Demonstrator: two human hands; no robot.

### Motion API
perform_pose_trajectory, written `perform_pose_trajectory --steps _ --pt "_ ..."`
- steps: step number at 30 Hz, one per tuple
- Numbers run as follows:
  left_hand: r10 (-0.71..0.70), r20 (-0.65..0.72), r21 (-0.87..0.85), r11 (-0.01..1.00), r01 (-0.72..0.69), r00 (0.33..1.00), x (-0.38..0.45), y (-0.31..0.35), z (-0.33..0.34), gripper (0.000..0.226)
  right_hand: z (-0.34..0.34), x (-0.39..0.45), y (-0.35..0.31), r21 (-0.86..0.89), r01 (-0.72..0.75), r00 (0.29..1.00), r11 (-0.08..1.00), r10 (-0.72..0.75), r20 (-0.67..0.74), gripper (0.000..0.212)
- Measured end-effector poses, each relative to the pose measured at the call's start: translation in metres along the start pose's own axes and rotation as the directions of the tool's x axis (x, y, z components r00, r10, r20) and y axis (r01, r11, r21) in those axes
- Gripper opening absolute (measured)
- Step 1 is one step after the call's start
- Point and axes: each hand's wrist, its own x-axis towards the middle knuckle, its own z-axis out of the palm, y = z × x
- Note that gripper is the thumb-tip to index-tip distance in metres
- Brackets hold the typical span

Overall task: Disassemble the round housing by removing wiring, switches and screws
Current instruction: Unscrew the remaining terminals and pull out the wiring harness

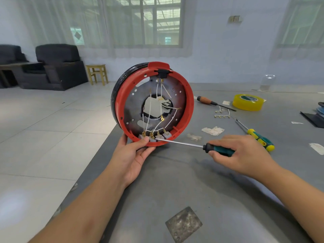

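Head view is showing the round housing standing on edge at centre frame, its bottom rim resting on the grey table near the table's left edge. Along that bottom rim, grey switches are sitting side by side, white wires running up from their brass terminals to the black part at the top. The left hand is gripping the lower rim, thumb pressing beside the leftmost switch. The right hand is clenching the teal-handled screwdriver, whose tip is touching the terminals. Levering gently here (brass tabs probably bend easily) and keeping the thumb out of the blade's line seems wise, with the rim pinned so the housing is not rolling. Farther right, freed wire pieces, a wooden-handled screwdriver, a green-and-yellow screwdriver and a yellow tape roll are lying well apart.
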Motion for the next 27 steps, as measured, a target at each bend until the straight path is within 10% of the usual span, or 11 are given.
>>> perform_pose_trajectory --steps 27 --pt "-0.038 0.026 0.161 0.986 0.034 0.999 0.002 -0.002 -0.001 0.060 -0.007 0.004 0.016 0.057 -0.048 0.980 0.997 0.036 0.196 0.037"
